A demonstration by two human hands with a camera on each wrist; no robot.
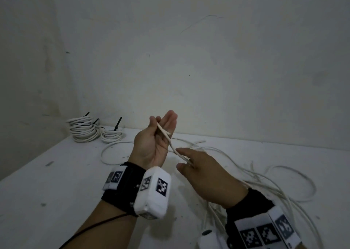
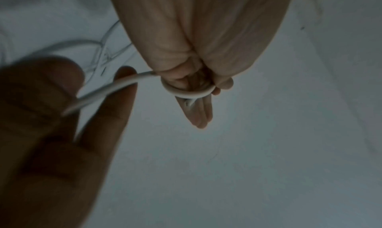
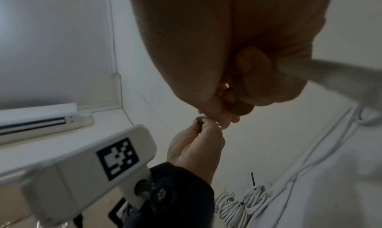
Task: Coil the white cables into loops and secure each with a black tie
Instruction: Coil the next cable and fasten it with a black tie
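Here the head view gives the layout: left hand (image 1: 154, 140) raised palm-up above the desk (image 1: 56, 182), right hand (image 1: 206, 178) just beside it, and a white cable (image 1: 175, 150) strung between the two. The cable end lies across the left palm, with the thumb bent over it and the other fingers nearly straight. Only the left wrist view shows that the cable makes a full turn around those left fingers (image 2: 198, 115), with the cut tip lying on them. From that turn the cable runs out to the right hand's fingers (image 2: 115, 110), passing between them; blur there hides how tight the hold is. In the right wrist view the right fingers are curled inward with the cable leaving the fist, so that hand grips the cable.

Beyond the left fingers, by the wall, sit the coiled bundles (image 1: 83, 129), each with a black tie (image 1: 117, 124) sticking up; the right wrist view shows them too, low in frame. Behind and to the right of the right fingers, loose cables (image 1: 274, 184) sprawl on the desk, the held cable trailing into them.
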